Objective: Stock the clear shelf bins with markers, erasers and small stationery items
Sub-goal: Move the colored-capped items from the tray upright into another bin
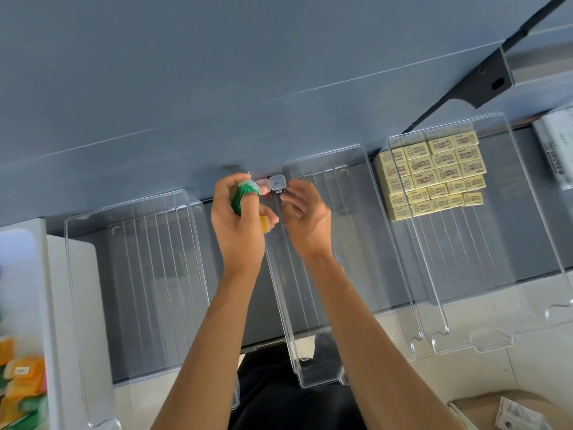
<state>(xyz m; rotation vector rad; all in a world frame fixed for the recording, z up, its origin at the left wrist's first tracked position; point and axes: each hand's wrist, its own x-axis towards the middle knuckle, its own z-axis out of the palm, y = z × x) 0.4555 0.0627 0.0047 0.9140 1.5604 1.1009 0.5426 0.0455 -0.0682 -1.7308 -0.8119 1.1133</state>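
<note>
The person's left grip (238, 218) is clenched around green packets (243, 195) and a yellow packet (264, 224) over the far end of the middle clear bin (313, 384), near the back edge of the shelf (539, 237). The right grip (305, 212) curls its fingers just beside a small grey-capped box (277, 182), which stands next to a pink box (261, 183) at that bin's back wall; whether it grasps the box cannot be told. Toward the shelf's right edge, the right bin (441, 305) holds rows of pale yellow erasers (434, 172) at its far end.
</note>
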